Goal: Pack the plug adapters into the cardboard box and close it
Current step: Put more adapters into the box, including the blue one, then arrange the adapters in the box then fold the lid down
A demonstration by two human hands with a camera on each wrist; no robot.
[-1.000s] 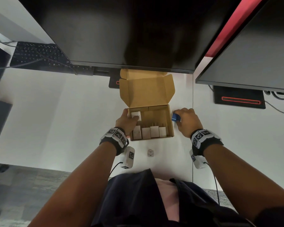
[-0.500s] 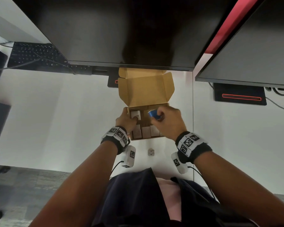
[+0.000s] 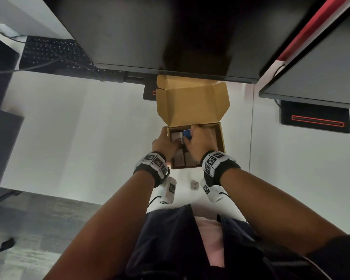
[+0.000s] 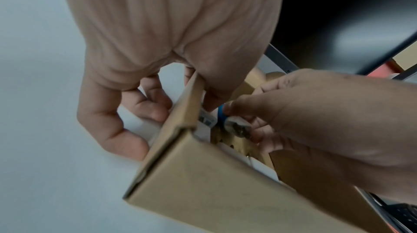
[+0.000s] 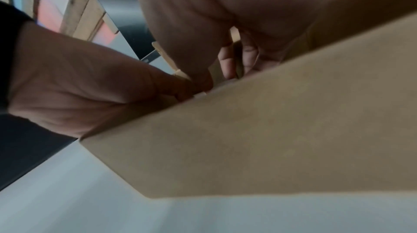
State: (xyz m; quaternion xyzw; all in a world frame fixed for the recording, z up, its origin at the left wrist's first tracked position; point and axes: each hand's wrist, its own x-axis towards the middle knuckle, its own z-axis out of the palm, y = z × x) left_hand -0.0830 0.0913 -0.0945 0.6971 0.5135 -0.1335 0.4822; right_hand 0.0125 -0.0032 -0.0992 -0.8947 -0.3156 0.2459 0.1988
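Note:
The open cardboard box point(image 3: 221, 138) stands on the white desk with its lid point(image 3: 192, 102) raised at the back. Several white plug adapters point(image 3: 179, 161) sit in a row along its near wall, and another white adapter point(image 3: 176, 136) lies at the far left. My left hand point(image 3: 166, 142) grips the box's left wall point(image 4: 187, 104), fingers outside and thumb inside. My right hand point(image 3: 199, 138) reaches into the box and pinches a blue adapter point(image 3: 187, 134) point(image 4: 222, 117) beside that white one. One more small white adapter point(image 3: 194, 185) lies on the desk in front of the box.
A large dark monitor point(image 3: 170, 33) overhangs the box's lid, and a second monitor point(image 3: 321, 67) stands at the right. A black keyboard point(image 3: 55, 55) lies at the back left. A black stand base point(image 3: 314, 120) sits at the right. The desk's front edge is close to my body.
My right hand has carried the blue adapter from outside the box's right wall over into the box, towards its far left. My left hand has stayed on the left wall.

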